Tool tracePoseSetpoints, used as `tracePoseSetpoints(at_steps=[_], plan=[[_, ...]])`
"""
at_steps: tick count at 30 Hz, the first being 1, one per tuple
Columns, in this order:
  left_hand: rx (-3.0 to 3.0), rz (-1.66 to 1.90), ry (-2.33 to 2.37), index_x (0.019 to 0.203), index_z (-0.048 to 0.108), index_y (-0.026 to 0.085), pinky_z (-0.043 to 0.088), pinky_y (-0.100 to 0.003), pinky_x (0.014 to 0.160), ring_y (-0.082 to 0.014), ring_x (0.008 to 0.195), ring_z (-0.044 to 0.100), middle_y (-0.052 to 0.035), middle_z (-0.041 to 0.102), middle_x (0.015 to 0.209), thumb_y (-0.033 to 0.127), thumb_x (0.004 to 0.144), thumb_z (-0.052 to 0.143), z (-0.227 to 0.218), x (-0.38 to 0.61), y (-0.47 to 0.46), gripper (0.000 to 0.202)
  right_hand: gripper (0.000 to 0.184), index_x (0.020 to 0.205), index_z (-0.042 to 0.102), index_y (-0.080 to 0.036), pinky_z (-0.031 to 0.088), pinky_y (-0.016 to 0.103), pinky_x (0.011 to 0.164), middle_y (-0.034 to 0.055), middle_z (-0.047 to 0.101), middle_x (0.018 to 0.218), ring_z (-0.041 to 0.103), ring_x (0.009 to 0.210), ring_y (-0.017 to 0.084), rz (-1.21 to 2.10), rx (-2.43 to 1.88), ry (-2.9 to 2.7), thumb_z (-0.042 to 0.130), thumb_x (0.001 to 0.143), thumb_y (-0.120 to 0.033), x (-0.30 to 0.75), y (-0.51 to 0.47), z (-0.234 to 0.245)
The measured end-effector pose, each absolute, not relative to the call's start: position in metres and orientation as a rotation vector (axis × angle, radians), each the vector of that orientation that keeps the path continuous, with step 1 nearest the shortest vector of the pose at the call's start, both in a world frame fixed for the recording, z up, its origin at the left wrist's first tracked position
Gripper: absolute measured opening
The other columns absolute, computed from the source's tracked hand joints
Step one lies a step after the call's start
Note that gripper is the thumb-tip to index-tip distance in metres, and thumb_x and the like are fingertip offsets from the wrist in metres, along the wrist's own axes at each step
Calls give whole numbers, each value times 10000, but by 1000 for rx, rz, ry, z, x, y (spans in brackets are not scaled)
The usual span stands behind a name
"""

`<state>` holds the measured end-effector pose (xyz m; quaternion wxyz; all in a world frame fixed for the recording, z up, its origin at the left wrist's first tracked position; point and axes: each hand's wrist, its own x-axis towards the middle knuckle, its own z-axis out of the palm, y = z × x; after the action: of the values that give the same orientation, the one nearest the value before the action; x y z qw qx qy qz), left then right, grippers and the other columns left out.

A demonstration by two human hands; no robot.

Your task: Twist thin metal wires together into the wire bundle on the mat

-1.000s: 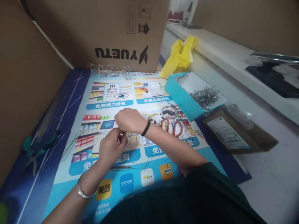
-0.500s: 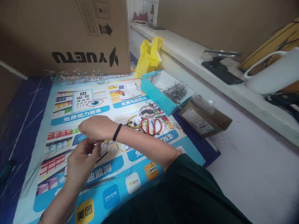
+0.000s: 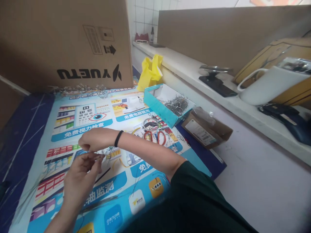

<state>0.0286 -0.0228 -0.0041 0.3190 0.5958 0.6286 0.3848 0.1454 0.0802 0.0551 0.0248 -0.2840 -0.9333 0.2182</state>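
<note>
My two hands meet over a printed blue poster mat (image 3: pixel 97 194). The fingers of my left hand (image 3: pixel 80 174) are pinched together on a thin wire piece (image 3: pixel 108 152). Just above it, my right hand (image 3: pixel 93 139) is curled, its fingers pointing down to the same small piece; a black band circles that wrist. What exactly sits between the fingertips is too small to name. Red-handled scissors (image 3: pixel 155 136) lie on the mat to the right of my right forearm.
A large cardboard box (image 3: pixel 65 45) stands at the mat's far edge. A teal box (image 3: pixel 155 105) holding several small metal pieces, a yellow bag (image 3: pixel 149 72) and a brown parcel (image 3: pixel 206 129) sit to the right. Thin wires (image 3: pixel 26 194) lie at the left. A white jug (image 3: pixel 269 85) stands on the ledge.
The view has swung to the right and up, so the ledge and jug now show. My hands stay together at the same spot on the mat, the left fingers slightly more extended.
</note>
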Motion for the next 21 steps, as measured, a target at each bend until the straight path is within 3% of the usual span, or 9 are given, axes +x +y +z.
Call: tracePoseSetpoints(at_steps=[6,9,11,16,21], plan=[[1352,925,1479,898,635,172,445,-205,489,-123,488,517,28,572,512,485,664,674,-12,18,-21,393,91,744,513,-165,365,213,644,-3,603,799,524,743,120,896,-678,-2885,570,747,-94,152,89,52],[1357,929,1485,900,642,184,457,-208,523,-131,534,541,19,602,555,479,654,680,-14,16,-20,386,12,828,536,-171,370,221,677,20,625,924,534,806,128,754,-750,-2726,533,817,-166,174,84,56],[1371,910,1509,891,650,184,476,-222,547,-146,556,566,13,614,567,483,641,684,-13,16,-20,391,61,839,566,-166,361,231,686,31,638,925,535,826,137,593,-857,-2657,506,833,-174,206,77,67],[1409,881,1578,879,662,205,516,-256,582,-181,597,613,5,642,591,499,627,673,-10,16,-21,387,180,841,630,-148,333,233,672,25,646,842,532,756,120,224,-1517,-2486,451,832,-138,337,54,107],[1462,918,1673,794,694,281,561,-310,585,-222,612,646,27,646,559,552,601,647,-4,21,-20,335,495,1179,586,-150,323,269,705,138,594,1100,517,955,193,-152,-2158,-2366,542,704,-17,450,53,108]])
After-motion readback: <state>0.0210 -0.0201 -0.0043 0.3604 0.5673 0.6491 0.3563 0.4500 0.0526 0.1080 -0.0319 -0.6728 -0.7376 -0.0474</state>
